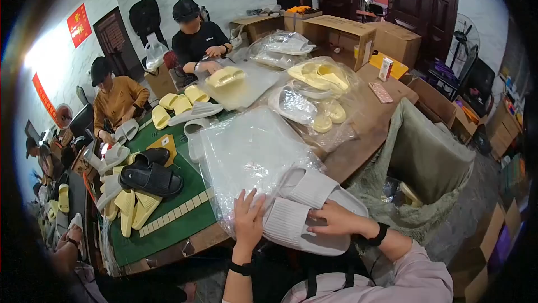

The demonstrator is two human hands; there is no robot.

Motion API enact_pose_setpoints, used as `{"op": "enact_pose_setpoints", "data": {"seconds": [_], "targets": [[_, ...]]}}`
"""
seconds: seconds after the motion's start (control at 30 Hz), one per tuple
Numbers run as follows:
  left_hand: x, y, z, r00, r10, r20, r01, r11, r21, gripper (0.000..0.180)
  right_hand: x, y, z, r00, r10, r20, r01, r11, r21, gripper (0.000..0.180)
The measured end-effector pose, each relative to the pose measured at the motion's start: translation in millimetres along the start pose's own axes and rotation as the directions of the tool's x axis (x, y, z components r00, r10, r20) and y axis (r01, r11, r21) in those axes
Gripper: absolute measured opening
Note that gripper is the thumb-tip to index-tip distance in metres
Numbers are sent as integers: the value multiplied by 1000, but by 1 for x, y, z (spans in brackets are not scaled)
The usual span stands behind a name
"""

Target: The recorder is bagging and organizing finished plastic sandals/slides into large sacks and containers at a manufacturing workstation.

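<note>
hold the grey slippers level at the near corner of the clear bag, with right hand hooked inside the nearer one; with left hand on the bag's edge, cannot tell if pinching, smooth creases gently.

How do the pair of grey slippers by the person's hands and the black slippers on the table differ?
Colour: the grey slippers are pale; the black slippers are dark.
Contact: the right hand touches the grey slippers; no hand touches the black slippers.
Place: the grey slippers are beside the clear bag; the black slippers lie among yellow slippers.
Both have wide straps.
</note>
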State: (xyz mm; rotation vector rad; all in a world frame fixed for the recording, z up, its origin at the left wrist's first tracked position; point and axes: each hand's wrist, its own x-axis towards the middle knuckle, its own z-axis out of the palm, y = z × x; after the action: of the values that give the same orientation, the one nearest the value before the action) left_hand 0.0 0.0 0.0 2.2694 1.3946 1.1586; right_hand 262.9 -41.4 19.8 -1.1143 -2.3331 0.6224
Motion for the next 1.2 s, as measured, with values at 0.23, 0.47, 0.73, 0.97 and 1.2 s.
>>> {"op": "enact_pose_setpoints", "data": {"seconds": [0.23,0.47,0.73,0.97,1.2], "targets": [[2,11,-8,1000,9,-22,-13,974,-224,29,2,16,-6,993,16,-118,-6,996,86,44],[1,15,-14,997,-35,72,60,920,-387,25,6,0,-21,912,367,186,-407,866,289,45],[-4,2,-5,966,-141,218,257,643,-722,24,13,11,-6,985,98,-141,-80,988,129,43],[-1,4,0,989,-35,143,106,842,-528,25,24,18,8,946,318,-65,-308,943,125,41],[-1,-2,10,993,15,121,71,741,-668,29,19,2,15,978,197,-70,-188,976,112,34]]}}
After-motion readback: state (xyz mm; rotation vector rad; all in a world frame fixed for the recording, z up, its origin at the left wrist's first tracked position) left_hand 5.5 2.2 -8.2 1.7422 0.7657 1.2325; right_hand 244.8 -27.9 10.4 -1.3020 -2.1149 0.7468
